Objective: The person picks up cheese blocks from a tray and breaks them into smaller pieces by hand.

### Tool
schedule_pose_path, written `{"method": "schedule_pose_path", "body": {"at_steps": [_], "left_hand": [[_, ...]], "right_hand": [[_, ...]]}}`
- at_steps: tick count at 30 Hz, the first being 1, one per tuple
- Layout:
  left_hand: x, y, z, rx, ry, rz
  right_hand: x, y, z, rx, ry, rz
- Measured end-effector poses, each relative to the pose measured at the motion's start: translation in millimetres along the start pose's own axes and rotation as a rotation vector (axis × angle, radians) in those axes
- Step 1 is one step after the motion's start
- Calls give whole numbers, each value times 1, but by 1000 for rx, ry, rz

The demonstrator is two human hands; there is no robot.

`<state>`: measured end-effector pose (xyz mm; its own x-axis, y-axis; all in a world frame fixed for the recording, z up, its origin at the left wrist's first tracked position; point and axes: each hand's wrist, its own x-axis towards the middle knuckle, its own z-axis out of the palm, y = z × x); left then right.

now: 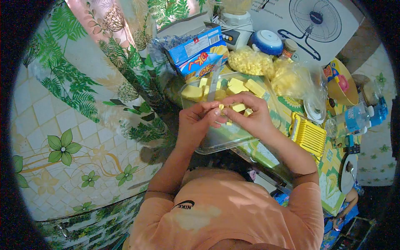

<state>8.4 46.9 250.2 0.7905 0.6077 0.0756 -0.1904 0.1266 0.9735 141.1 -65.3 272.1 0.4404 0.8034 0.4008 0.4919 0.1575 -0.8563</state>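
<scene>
Peach cloth shirt (pixel 237 208), hands (pixel 251 109) pinching yellow piece (pixel 221 106), chunky blocks (pixel 236 86), clear tray (pixel 216 145)

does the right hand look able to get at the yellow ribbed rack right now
Probably yes: the yellow ribbed rack sits beside the right forearm, with nothing seeming to cover it. The right hand looks busy with a small yellow piece, though, so it may need freeing first.

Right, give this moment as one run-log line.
Left hand: at small yellow piece | Right hand: pinching same piece | Underneath: clear tray, yellow blocks | Beyond: blue packet
</scene>
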Motion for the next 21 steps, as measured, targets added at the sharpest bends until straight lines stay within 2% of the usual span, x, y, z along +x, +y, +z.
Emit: {"method": "schedule_pose_path", "body": {"at_steps": [6,9,14,18,21], "left_hand": [[1,4,-9,-57,-73,-70],[3,5,-12,-127,-142,-117],[5,0,-18,-214,-257,-224],[3,-2,-16,-246,-224,-172],[3,-6,-16,-296,-223,-173]], "right_hand": [[0,-2,-4,-75,-16,-127],[3,1,-6,-148,-63,-307],[2,-3,-6,-187,-66,-337],[2,-4,-6,-150,-87,-282],[3,-2,-6,-157,-132,-333]]}}
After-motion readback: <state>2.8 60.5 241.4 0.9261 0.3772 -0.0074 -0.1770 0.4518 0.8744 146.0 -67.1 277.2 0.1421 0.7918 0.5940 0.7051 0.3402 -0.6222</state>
